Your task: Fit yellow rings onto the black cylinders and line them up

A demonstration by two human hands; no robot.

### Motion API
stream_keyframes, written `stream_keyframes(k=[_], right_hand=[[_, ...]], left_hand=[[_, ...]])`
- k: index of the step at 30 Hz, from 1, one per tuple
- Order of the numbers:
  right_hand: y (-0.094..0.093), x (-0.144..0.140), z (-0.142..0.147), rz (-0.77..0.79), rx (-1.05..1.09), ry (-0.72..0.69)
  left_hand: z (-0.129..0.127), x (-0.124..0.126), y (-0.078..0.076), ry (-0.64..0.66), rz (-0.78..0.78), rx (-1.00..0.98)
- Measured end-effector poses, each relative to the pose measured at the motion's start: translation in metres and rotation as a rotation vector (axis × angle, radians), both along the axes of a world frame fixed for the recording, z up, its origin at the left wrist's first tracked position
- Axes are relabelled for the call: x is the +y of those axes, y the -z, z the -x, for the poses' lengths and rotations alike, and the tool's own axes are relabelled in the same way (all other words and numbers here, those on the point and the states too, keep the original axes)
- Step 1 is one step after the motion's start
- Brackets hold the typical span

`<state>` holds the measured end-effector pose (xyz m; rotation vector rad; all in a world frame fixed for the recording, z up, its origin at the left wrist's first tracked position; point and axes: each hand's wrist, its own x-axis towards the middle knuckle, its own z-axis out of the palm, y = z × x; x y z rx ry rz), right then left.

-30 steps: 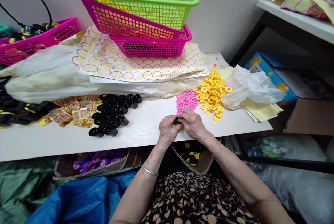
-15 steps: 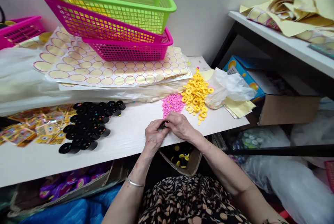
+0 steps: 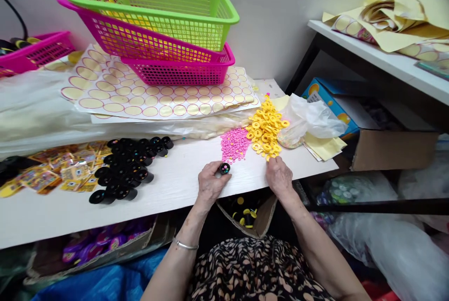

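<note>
Near the front edge of the white table (image 3: 175,184), head view: left hand (image 3: 209,184) pinches one small black cap (image 3: 224,168) with a coloured dot top, fingers closed on it, held just above the table surface. Right hand (image 3: 279,177) sits further right along the front edge, fingertips (image 3: 271,159) touching the near side of the yellow ring pile (image 3: 265,127); fingers bunched, cannot tell whether they hold a ring. Between the hands and just behind: pink bead pile (image 3: 234,144), touching the yellow rings, too many to count. Black cap cluster (image 3: 129,167) lies left of the held cap, well apart, roughly two dozen, exact count unclear. Printed yellow stickers (image 3: 52,172) spread at the left, next to the cluster. Behind, toward the back edge: sheets of round labels (image 3: 157,99) on a clear plastic bag (image 3: 38,113). Three stacked baskets on the sheets, one green basket (image 3: 154,6) over two pink baskets (image 3: 164,53). Another pink basket (image 3: 38,50) at the back left corner. Crumpled plastic bag (image 3: 314,118) at the right edge beside the rings. Cardboard box (image 3: 250,212) under the table between the arms. Nothing lies between either hand and its pile.
</note>
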<state>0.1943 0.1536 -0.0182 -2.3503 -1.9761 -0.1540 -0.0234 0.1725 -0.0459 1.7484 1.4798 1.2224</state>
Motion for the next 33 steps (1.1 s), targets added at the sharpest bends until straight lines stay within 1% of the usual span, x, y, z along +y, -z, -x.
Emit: stream_keyframes(k=[3,7,9,11,13,14,16,17,19,20,22,24,25,27,28,30,32,33], right_hand=[[-0.008,0.003,-0.004,0.121,-0.051,-0.092],[-0.027,0.004,-0.013,0.265,-0.031,-0.206],[-0.033,0.005,-0.020,0.281,0.006,-0.257],[-0.037,0.005,-0.027,0.242,0.096,-0.305],[-0.039,0.003,-0.033,0.157,0.298,-0.335],[-0.039,0.001,-0.034,0.114,0.455,-0.332],[-0.039,-0.004,-0.031,0.084,0.851,-0.281],[-0.040,-0.008,-0.027,0.111,1.057,-0.244],[-0.040,-0.014,-0.013,0.234,1.407,-0.188],[-0.041,-0.017,-0.005,0.316,1.528,-0.184],[-0.041,-0.022,0.011,0.464,1.664,-0.213],[-0.042,-0.025,0.026,0.566,1.707,-0.240],[-0.042,-0.026,0.032,0.597,1.709,-0.240],[-0.042,-0.029,0.044,0.605,1.698,-0.212],[-0.042,-0.030,0.049,0.572,1.690,-0.197],[-0.042,-0.034,0.059,0.455,1.653,-0.202],[-0.042,-0.037,0.068,0.316,1.539,-0.281],[-0.041,-0.038,0.072,0.243,1.435,-0.337]], left_hand=[[0.001,0.000,0.000,-0.006,0.007,-0.012],[0.001,0.000,-0.004,-0.024,0.022,-0.102],[0.001,-0.002,-0.007,-0.061,0.018,-0.172],[0.001,-0.007,-0.012,-0.122,-0.021,-0.220],[0.002,-0.015,-0.017,-0.186,-0.081,-0.218],[0.002,-0.021,-0.019,-0.214,-0.111,-0.206],[-0.002,-0.033,-0.024,-0.258,-0.150,-0.197],[-0.005,-0.039,-0.027,-0.261,-0.144,-0.212],[-0.014,-0.051,-0.033,-0.219,-0.060,-0.305],[-0.019,-0.056,-0.036,-0.169,0.027,-0.381],[-0.027,-0.063,-0.042,-0.064,0.232,-0.555],[-0.032,-0.067,-0.048,0.032,0.408,-0.677],[-0.032,-0.067,-0.050,0.069,0.470,-0.709],[-0.030,-0.066,-0.052,0.080,0.534,-0.760],[-0.028,-0.064,-0.052,0.051,0.545,-0.791],[-0.024,-0.060,-0.051,-0.051,0.545,-0.868],[-0.022,-0.056,-0.050,-0.138,0.541,-0.954],[-0.023,-0.054,-0.050,-0.165,0.545,-0.996]])
